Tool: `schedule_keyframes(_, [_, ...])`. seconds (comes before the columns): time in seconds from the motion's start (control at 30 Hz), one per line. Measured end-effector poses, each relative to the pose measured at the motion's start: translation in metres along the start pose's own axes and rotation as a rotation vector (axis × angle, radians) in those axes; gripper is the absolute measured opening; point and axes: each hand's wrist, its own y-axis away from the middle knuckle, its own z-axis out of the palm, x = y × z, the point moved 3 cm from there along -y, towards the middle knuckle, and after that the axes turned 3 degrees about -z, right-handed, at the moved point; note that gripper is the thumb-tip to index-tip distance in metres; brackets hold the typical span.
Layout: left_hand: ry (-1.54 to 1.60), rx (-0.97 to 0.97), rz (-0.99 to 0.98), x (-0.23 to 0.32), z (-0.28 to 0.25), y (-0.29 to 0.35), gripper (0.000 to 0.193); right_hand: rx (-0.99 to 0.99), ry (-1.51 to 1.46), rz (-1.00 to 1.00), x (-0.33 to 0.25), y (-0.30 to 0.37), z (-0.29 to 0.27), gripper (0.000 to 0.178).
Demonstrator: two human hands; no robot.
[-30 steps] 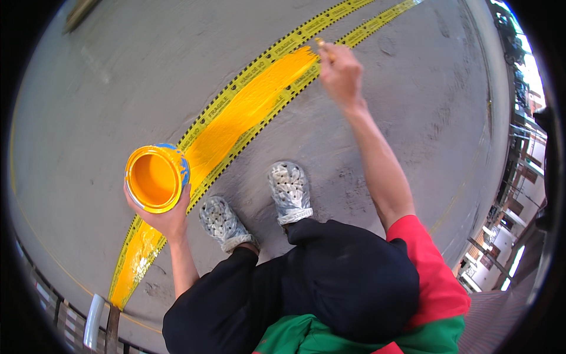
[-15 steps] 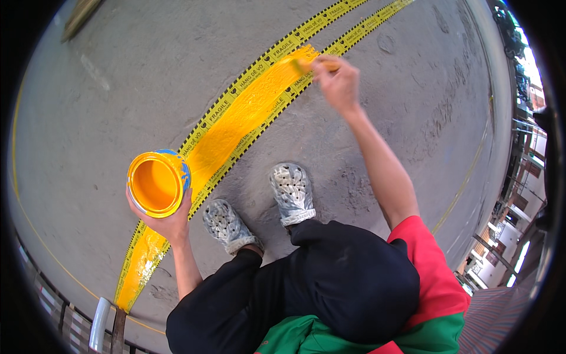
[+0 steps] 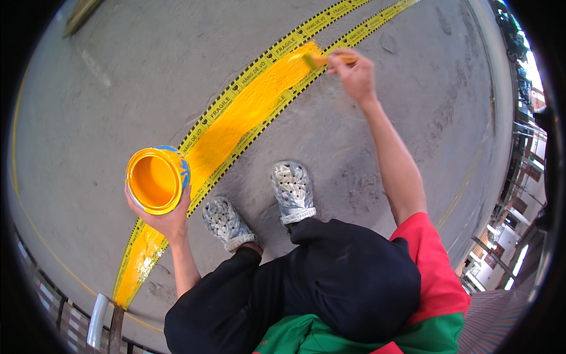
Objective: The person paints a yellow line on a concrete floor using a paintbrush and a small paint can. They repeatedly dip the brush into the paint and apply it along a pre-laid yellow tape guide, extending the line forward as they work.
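Note:
My left hand (image 3: pixel 163 222) is closed around an open paint can (image 3: pixel 182 169), its rim and inside coated in yellow-orange paint. With my right hand (image 3: pixel 355 76) I grip the handle of a paintbrush (image 3: pixel 314 61); its bristles are at the far end of the wet yellow stripe (image 3: pixel 244 109). The stripe lies on the floor between two lines of black-and-yellow printed tape (image 3: pixel 252 69), and in places the paint overlaps the tape. Bare grey floor shows between the tape lines past the brush.
My feet, in grey-white clogs (image 3: pixel 293 187), are beside the stripe on the grey concrete floor (image 3: pixel 130 88). A metal pipe (image 3: pixel 98 321) and a wooden post (image 3: pixel 116 330) stand at the near left. Another wooden piece (image 3: pixel 79 16) lies far left.
My right hand and the brush have moved a little to the right. Paint at the stripe's far end reaches slightly farther. The can in my left hand stays nearly in place.

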Motion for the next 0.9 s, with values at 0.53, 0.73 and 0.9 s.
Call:
schedule_keyframes(0.53, [0.008, -0.004, 0.015, 0.001, 0.005, 0.0, 0.114, -0.225, -0.046, -0.364, -0.065, 0.095, 0.083, 0.013])
schedule_keyframes(0.73, [-0.005, 0.003, 0.005, 0.002, 0.0, -0.001, 0.114, -0.017, 0.1, -0.06, -0.028, 0.004, 0.026, 0.019])
schedule_keyframes(0.9, [0.008, 0.029, 0.008, 0.003, -0.002, 0.0, 0.113, 0.287, 0.448, -0.366, -0.008, -0.042, -0.013, 0.017])
